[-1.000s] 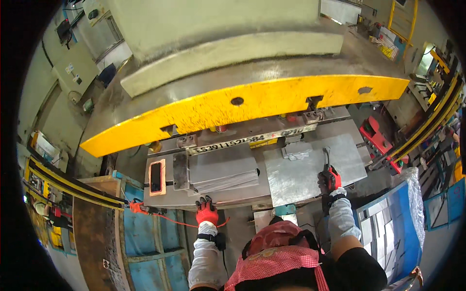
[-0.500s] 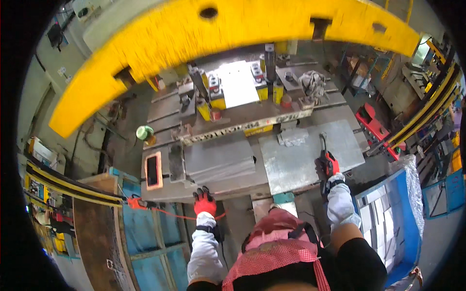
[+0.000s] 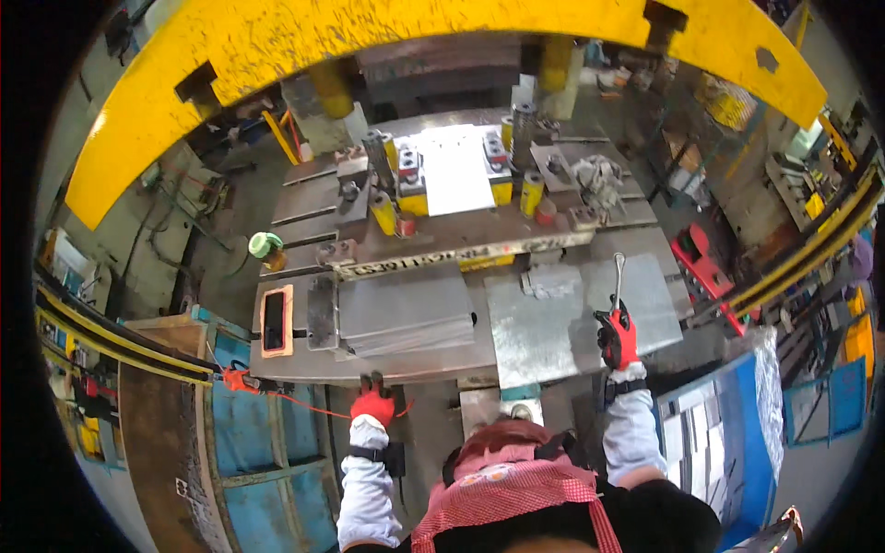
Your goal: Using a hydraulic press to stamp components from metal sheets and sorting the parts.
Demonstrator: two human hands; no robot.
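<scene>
My right hand (image 3: 617, 337), in a red and black glove, grips a slim metal wrench (image 3: 619, 276) that points away from me. It is over a flat grey metal sheet (image 3: 535, 334) on the press table. My left hand (image 3: 372, 402), gloved the same way, is at the table's front edge with its dark fingertips apart and nothing visible in it. Beyond it lies a stack of grey metal sheets (image 3: 406, 309). Farther back, a bright white sheet (image 3: 457, 175) rests on the die (image 3: 412, 192) between upright posts.
A yellow press beam (image 3: 442, 32) arches overhead. A phone (image 3: 276, 321) and a green-lidded jar (image 3: 265, 246) sit at the left of the table. A crumpled rag (image 3: 599, 180) lies at the back right. A blue bin (image 3: 737, 415) with metal pieces stands at my right, blue panels (image 3: 263, 452) at my left.
The view has shifted, and the overhead beam appears higher in it. The wrench shows more clearly in my right hand, pointing forward. My left hand remains by the front edge.
</scene>
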